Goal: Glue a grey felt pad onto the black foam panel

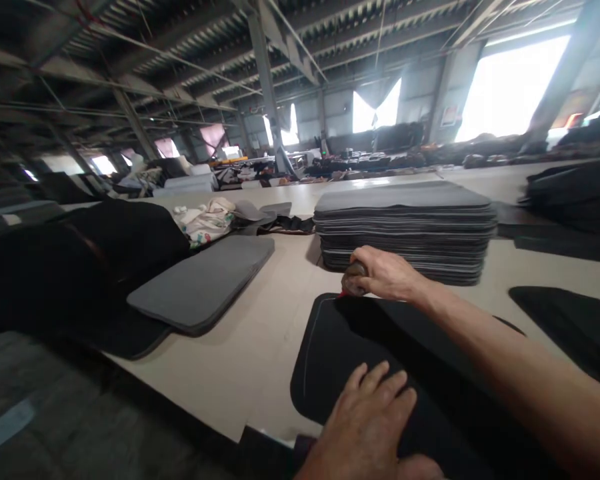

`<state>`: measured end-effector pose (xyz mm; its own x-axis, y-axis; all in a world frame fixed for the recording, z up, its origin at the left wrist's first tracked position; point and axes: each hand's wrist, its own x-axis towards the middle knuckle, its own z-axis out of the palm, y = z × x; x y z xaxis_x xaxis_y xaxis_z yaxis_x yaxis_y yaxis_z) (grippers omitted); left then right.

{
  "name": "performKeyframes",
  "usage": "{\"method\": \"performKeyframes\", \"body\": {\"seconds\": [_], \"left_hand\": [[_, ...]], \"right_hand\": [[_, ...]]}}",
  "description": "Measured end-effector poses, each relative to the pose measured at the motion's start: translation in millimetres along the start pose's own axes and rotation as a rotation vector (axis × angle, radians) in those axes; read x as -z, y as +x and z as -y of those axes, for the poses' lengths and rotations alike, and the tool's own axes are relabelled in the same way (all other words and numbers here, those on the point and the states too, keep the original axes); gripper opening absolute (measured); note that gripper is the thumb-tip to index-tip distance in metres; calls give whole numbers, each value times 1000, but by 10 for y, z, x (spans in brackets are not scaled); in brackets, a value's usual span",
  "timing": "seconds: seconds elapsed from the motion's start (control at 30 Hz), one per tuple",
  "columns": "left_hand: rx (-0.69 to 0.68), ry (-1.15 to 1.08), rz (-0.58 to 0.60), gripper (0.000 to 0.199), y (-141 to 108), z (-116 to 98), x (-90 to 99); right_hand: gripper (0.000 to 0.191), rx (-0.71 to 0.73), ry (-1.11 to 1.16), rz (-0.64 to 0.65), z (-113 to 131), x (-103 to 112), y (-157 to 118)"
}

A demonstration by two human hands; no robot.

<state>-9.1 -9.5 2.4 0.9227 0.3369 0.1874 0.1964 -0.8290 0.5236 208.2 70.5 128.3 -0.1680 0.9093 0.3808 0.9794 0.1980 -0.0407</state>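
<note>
A black mat [330, 360] with rounded corners lies on the pale table, and a thin light line runs near its left edge. My left hand [373, 417] rests flat on the mat with its fingers spread. At the mat's far edge, my right hand [380, 272] is wrapped round a dark, rounded tool [355, 277]. A bit of red shows under the tool, at the mat's edge. What the tool's lower end looks like is hidden. A dark shadow falls across the mat below my right forearm.
Just behind my right hand stands a tall stack of grey sheets [405, 230]. To the left are a lower grey stack [205, 283], a large black material pile [80, 260] and patterned cloth [207, 220]. Another black piece [570, 320] lies at the right. The table's edge [180, 405] runs along the lower left.
</note>
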Motion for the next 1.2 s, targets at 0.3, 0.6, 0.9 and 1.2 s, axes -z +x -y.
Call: {"method": "performKeyframes", "body": {"seconds": [0.3, 0.6, 0.9, 1.2], "left_hand": [[128, 108, -25, 79, 22, -39, -15], [231, 244, -38, 48, 95, -136, 75], [186, 439, 142, 75, 447, 89, 702], [235, 578, 326, 138, 795, 293, 770]], "right_hand": [[24, -186, -72, 48, -488, 470, -685], [25, -451, -135, 89, -1034, 915, -1675], [24, -597, -170, 81, -1203, 1076, -2246], [28, -639, -133, 107, -1200, 1140, -2294]]}}
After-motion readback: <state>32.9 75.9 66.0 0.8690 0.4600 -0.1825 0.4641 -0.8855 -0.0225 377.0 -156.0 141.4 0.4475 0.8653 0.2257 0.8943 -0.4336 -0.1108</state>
